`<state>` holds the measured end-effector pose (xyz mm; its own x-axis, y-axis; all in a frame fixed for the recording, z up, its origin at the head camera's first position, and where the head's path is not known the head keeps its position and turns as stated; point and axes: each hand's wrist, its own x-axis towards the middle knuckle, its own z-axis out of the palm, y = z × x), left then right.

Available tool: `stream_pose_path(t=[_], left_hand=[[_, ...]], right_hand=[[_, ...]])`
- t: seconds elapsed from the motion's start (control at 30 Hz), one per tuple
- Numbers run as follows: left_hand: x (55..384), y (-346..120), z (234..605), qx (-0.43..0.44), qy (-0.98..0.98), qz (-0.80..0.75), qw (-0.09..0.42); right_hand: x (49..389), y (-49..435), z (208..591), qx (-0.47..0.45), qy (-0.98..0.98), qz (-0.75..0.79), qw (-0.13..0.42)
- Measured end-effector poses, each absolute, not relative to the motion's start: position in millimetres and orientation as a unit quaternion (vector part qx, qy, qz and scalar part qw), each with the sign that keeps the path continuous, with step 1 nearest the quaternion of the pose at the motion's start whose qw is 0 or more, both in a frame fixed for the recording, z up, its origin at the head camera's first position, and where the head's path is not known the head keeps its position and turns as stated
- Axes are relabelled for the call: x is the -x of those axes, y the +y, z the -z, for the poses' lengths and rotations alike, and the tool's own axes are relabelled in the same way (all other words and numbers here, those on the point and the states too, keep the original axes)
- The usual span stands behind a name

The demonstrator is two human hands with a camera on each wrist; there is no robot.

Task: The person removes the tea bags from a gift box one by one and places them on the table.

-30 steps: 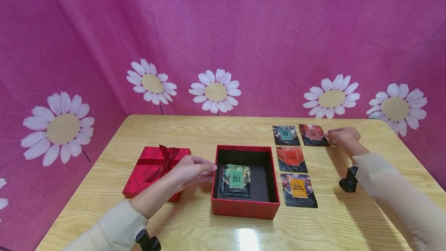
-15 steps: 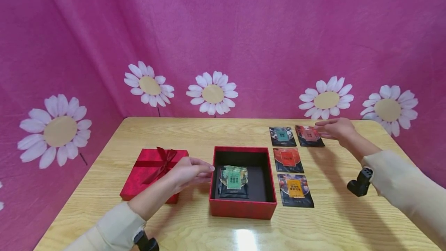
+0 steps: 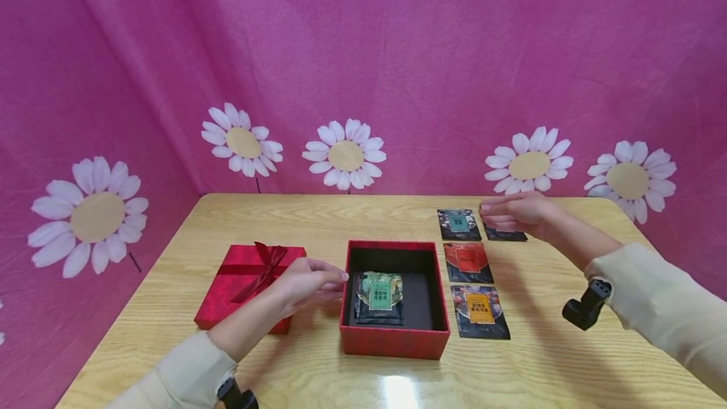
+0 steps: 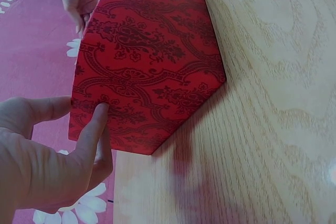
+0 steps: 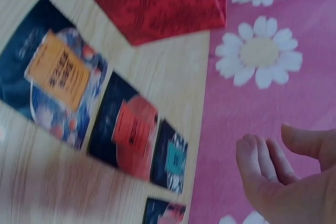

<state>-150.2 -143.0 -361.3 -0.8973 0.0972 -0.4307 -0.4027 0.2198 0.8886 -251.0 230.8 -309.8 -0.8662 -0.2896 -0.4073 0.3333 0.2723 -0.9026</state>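
My left hand (image 3: pixel 314 281) rests at the left side of an uncovered red box (image 3: pixel 395 339). In the left wrist view, the thumb meets the box's rim and the fingertips touch its patterned outer wall (image 4: pixel 152 61). A sachet with a green label (image 3: pixel 379 295) lies inside the box. My right hand (image 3: pixel 519 212) holds nothing, its fingers extended above a dark sachet (image 3: pixel 505 235) at the far right, hiding much of it. Nearby lie a teal-labelled sachet (image 3: pixel 457 224), a red-labelled one (image 3: pixel 467 262) and an orange-labelled one (image 3: pixel 481 312).
A red lid with a ribbon bow (image 3: pixel 250 279) lies left of the box, partly behind my left forearm. The wooden table (image 3: pixel 307 213) meets a pink daisy-print cloth (image 3: pixel 431 81) at its far edge.
My right hand has risen off the far-right sachet's edge and moved left over it. My left hand stays at the box. The whole view has shifted slightly.
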Motion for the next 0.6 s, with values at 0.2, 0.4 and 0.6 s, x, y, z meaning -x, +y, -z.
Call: stream_pose_path(t=[0.2, 0.4, 0.6], left_hand=[[150.4, -143.6, 363.6, 0.104, 0.752, -0.618, 0.205], [149.5, -143.7, 363.3, 0.099, 0.753, -0.618, 0.204], [149.1, -144.0, 362.8, 0.093, 0.752, -0.621, 0.202]], right_hand=[[239.7, 206.4, 301.6, -0.005, 0.729, 0.618, 0.294], [227.6, 182.9, 296.4, 0.029, 0.726, 0.607, 0.321], [214.5, 159.6, 297.5, 0.022, 0.718, 0.605, 0.344]])
